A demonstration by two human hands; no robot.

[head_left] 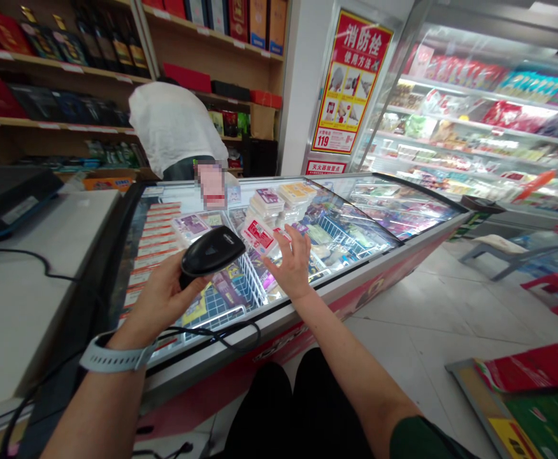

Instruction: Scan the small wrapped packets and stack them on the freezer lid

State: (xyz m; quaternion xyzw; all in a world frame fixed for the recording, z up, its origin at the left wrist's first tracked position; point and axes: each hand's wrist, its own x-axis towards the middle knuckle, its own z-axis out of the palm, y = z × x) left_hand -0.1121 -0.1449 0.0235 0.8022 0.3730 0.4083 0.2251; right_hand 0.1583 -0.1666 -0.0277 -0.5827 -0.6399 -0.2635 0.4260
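My left hand (164, 299) is wrapped round the handle of a black barcode scanner (214, 250), whose head points right over the glass-topped freezer (279, 322). My right hand (289, 261) has its fingers spread beside a clear pack with a red label (260, 237); whether a fingertip touches it, I cannot tell. Behind that pack stand stacks of packs with purple (268, 196) and yellow labels (297, 192). Another purple-labelled pack (190, 225) lies left of them, partly behind the scanner. Through the glass, wire baskets (221, 312) with packaged goods show.
A person in a white top (176, 127) bends down behind the freezer. A grey counter (30, 287) with a black device (14, 201) is at the left. The scanner's cable (212, 333) hangs over the freezer edge. A stool (513, 252) stands at the right.
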